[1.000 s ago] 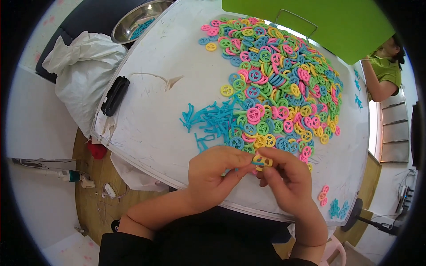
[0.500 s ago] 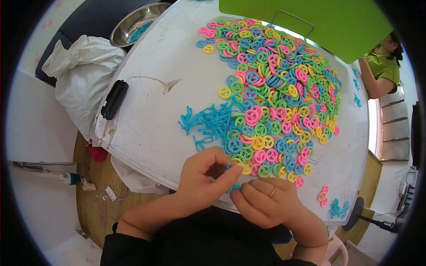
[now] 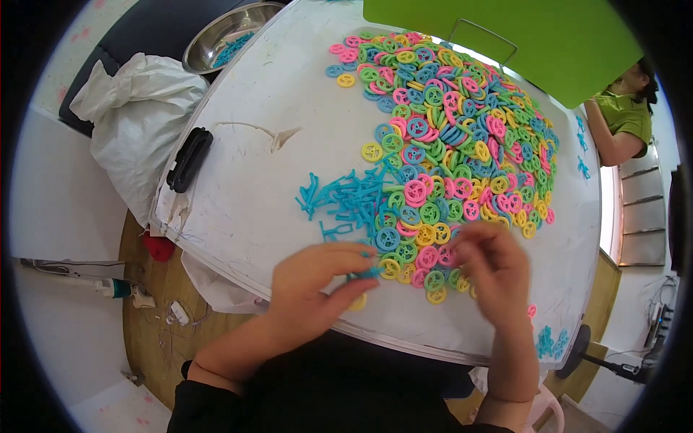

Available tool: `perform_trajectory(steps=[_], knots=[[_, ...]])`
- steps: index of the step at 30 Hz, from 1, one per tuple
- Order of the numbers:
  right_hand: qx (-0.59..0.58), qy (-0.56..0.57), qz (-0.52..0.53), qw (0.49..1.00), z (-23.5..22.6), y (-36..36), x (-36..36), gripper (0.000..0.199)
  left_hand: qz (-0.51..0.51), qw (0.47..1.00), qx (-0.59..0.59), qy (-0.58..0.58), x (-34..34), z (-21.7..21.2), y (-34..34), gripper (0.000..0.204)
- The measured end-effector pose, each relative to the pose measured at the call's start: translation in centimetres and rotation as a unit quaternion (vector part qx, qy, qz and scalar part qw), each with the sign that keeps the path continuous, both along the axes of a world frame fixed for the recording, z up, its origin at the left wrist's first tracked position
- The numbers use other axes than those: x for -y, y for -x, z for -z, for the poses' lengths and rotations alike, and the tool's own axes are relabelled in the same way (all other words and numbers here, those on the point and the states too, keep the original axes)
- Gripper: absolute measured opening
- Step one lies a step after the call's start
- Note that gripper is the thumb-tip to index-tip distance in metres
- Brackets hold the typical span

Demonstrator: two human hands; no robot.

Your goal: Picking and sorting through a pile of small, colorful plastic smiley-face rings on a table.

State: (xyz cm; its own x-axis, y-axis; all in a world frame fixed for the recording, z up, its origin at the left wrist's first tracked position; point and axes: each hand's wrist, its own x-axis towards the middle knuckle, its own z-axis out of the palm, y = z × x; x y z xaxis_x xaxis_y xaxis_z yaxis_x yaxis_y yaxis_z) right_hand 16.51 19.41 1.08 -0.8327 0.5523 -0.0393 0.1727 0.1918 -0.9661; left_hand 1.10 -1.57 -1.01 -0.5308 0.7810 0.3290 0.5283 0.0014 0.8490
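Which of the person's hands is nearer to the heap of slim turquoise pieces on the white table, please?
Left: the left hand is just below the turquoise heap in the picture; the right hand is farther off, to its lower right, by the coloured wheels.

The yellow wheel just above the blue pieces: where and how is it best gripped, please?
Probably pinch the yellow wheel by its rim, from the left: it lies flat, with white tabletop there and a green wheel close on its right.
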Motion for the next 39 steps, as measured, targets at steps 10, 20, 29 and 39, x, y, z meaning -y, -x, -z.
perform_trajectory(steps=[10, 20, 29, 39], knots=[[0.132, -0.36, -0.05, 0.922, -0.1, 0.8, -2.6, 0.018, -0.074, 0.997, -0.027, -0.018, -0.1, 0.7, 0.9, 0.027], [0.094, -0.419, -0.046, 0.902, 1.4, 2.7, -0.9, 0.024, -0.054, 0.998, 0.002, -0.01, -0.8, 0.8, 0.2, 0.023], [0.015, -0.044, 0.059, 0.997, -0.5, 1.1, -0.8, 0.025, -0.044, 0.997, 0.056, -0.008, -1.2, 0.8, 0.1, 0.023], [0.09, 0.071, -0.05, 0.992, 0.7, 1.6, 0.9, 0.016, -0.019, 0.997, 0.071, 0.0, -1.4, 1.1, -0.3, 0.024]])
